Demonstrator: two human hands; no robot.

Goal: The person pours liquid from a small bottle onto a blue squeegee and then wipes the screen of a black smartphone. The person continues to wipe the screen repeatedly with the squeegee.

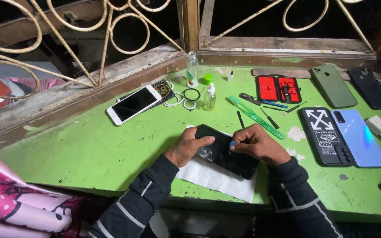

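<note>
Both hands work over a black phone (225, 150) lying flat on a white sheet (212, 178) near the front edge of the green table (93, 150). Left hand (187, 147) grips the phone's left side, thumb laid across its upper corner. Right hand (257, 143) is curled tight, pinching a small blue pick (233, 144) against the phone's glossy face. Phone looks dark and reflective, lying at a slant, its lower right corner close to the sheet's edge.

Open green surface lies left of the hands, up to a white phone (133, 104) by the window frame. Behind the hands: two small clear bottles (192, 69), a green toothbrush (255, 116), a red-lined tool case (278, 89). To the right, well apart, sit a black patterned case (325, 134) and a light blue phone (359, 137).
</note>
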